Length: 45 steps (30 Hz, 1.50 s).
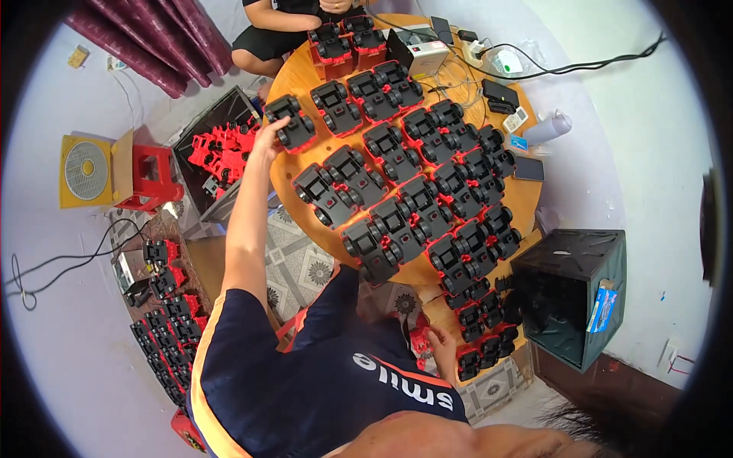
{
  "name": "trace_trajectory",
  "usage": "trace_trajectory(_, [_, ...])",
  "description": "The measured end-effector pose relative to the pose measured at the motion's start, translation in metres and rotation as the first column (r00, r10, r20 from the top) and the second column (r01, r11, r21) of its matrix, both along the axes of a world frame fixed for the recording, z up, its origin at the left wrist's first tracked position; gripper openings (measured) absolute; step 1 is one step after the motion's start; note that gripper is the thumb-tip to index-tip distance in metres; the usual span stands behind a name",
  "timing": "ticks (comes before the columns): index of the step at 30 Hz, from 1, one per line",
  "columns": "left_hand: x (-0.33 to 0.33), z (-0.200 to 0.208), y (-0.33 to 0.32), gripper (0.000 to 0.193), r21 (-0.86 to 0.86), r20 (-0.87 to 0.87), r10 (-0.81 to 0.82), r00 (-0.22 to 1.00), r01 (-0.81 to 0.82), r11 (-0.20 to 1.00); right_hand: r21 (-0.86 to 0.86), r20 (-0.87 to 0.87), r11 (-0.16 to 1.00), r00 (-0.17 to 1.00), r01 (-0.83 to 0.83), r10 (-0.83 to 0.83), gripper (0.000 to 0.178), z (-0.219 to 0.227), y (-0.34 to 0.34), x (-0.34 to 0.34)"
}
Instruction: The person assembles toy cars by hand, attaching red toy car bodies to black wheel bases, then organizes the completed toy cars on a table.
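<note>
Many red toy vehicles with black undersides and black wheels lie wheels up in rows on the round wooden table (321, 235). At its left edge my left hand (269, 140) is closed on one toy vehicle (291, 124), thumb over its black underside. Beside it are another toy vehicle (336, 108) and a pair (340, 185). Low by my body, my right hand (442, 349) has curled fingers at a small red plastic part (420, 338), whose shape is partly hidden. Nearest that hand stand toy vehicles (486, 353) on the table's near right end.
Left of the table, a dark crate (200, 200) holds red parts. More toy vehicles (169, 336) stand at the lower left, near a red stool (155, 179) and box fan (85, 169). A dark green crate (569, 298) lies at right. Another person (279, 30) sits across; cables (565, 74) hang overhead.
</note>
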<state>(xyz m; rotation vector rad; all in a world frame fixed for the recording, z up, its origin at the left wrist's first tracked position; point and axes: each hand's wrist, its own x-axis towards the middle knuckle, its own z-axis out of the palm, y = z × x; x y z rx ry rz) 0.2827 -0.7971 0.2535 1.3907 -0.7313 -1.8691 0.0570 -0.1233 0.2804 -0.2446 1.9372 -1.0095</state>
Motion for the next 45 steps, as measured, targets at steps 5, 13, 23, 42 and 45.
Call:
trace_trajectory(5, [-0.023,-0.018,0.013,0.049,-0.012,-0.034,-0.058,0.998,0.057,0.998,0.129,-0.130,0.992,0.991,-0.001,0.018,0.032,0.051,-0.060,0.002])
trace_trajectory(13, [-0.037,-0.004,0.030,0.061,-0.040,0.105,-0.031,0.994,0.035,0.999,-0.273,-0.748,0.760,0.627,-0.590,0.219,0.025,0.130,-0.344,-0.043])
trace_trajectory(23, [-0.061,-0.011,0.032,0.066,-0.211,-0.026,-0.010,1.000,0.004,0.977,0.438,-0.756,0.553,0.042,-0.709,0.653,0.066,0.035,-0.594,-0.105])
trace_trajectory(42, [0.045,0.009,0.188,0.078,-0.035,0.113,0.130,0.985,-0.127,0.991,-0.236,-0.703,0.802,0.666,-0.549,0.249,0.033,0.084,-0.368,-0.029])
trace_trajectory(45, [0.067,0.008,0.131,0.070,-0.127,0.180,0.188,0.966,-0.167,0.978,-0.226,-0.676,0.833,0.697,-0.505,0.239,0.032,0.093,-0.351,-0.024])
